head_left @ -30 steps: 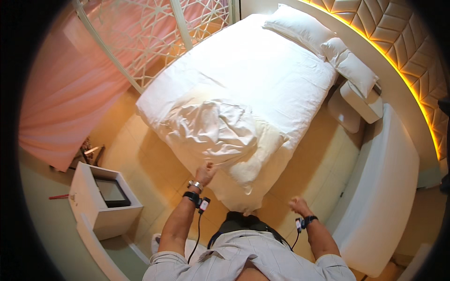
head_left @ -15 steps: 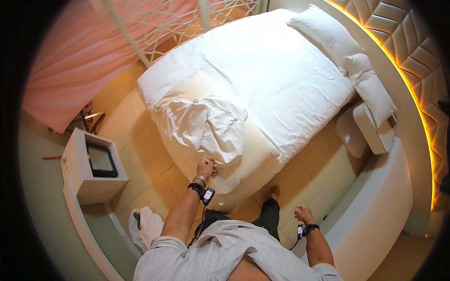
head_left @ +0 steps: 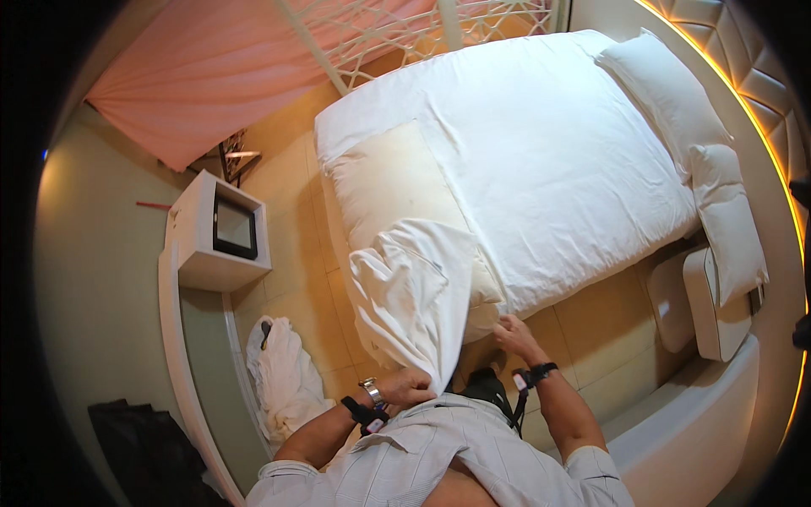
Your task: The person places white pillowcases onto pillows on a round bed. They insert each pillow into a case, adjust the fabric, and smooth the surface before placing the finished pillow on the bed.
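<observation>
My left hand (head_left: 405,386) is closed on the gathered lower end of a white cloth (head_left: 401,291), just in front of my body. The cloth stretches up in folds and covers the near part of a cream, pillow-like cushion (head_left: 393,182). That cushion lies along the foot of the white-sheeted bed (head_left: 557,177); its far part is bare. By the bed's near corner, close to the cushion's end, is my right hand (head_left: 517,336), its fingers curled together. Whether they grip anything is hidden.
Two white pillows (head_left: 663,97) lie at the head end on the right. A white box-like unit (head_left: 718,308) stands beside the bed, with a long white ledge (head_left: 701,422) nearer me. Crumpled white linen (head_left: 287,372) sits on the floor at left, by a white cabinet (head_left: 221,228).
My left hand has drawn the white cloth toward my body, baring the cushion's far part. My right hand has moved forward to the bed's near corner. The view has shifted left.
</observation>
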Available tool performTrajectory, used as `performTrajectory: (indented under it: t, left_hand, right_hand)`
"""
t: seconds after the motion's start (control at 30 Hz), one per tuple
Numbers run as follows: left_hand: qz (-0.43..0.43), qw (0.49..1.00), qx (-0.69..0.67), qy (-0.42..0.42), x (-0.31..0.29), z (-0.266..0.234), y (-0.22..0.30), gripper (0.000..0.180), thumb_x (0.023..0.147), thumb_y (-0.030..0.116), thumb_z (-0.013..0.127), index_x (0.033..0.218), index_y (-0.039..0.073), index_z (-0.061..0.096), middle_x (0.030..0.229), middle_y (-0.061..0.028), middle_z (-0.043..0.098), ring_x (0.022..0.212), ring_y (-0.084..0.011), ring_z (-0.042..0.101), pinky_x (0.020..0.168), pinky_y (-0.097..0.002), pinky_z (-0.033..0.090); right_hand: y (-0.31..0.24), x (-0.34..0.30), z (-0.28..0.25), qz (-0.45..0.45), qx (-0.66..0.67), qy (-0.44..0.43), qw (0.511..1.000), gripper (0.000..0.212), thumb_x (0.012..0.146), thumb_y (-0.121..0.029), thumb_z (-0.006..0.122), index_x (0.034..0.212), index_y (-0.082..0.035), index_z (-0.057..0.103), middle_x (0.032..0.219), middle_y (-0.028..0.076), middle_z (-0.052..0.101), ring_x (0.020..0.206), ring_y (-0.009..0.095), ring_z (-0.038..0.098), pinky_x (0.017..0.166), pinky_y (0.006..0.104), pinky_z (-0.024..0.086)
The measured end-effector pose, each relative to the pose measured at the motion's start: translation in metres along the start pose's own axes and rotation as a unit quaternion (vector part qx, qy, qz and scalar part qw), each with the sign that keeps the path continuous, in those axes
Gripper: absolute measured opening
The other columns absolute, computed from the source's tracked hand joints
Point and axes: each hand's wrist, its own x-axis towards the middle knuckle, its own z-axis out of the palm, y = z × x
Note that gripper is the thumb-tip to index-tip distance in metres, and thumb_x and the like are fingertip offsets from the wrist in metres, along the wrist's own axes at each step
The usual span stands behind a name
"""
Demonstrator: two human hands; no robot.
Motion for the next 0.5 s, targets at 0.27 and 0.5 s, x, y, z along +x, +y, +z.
performTrajectory:
  t: [0.27, 0.5]
  left_hand:
    - [0.072, 0.995, -0.036, 0.051, 0.046, 0.007, 0.004, 0.033, 0.096, 0.033, 0.068, 0.084, 0.003, 0.060, 0.077, -0.0206, 0.061, 0.070, -0.0377, 0.060, 0.067, -0.0453, 0.049]
    - [0.193, 0.971, -0.079, 0.120, 0.070, -0.027, 0.015, 0.035, 0.096, 0.030, 0.070, 0.079, 0.002, 0.058, 0.078, -0.0198, 0.064, 0.076, -0.0402, 0.065, 0.071, -0.0494, 0.051]
  right_hand:
    - [-0.167, 0.043, 0.070, -0.244, -0.145, -0.054, 0.957, 0.064, 0.088, -0.026, 0.081, 0.143, -0.004, 0.057, 0.123, 0.024, 0.067, 0.110, 0.041, 0.066, 0.095, 0.0460, 0.055]
    - [-0.213, 0.098, 0.139, -0.293, -0.283, -0.139, 0.903, 0.040, 0.086, -0.024, 0.079, 0.123, -0.012, 0.070, 0.112, 0.019, 0.067, 0.109, 0.041, 0.064, 0.092, 0.0467, 0.055]
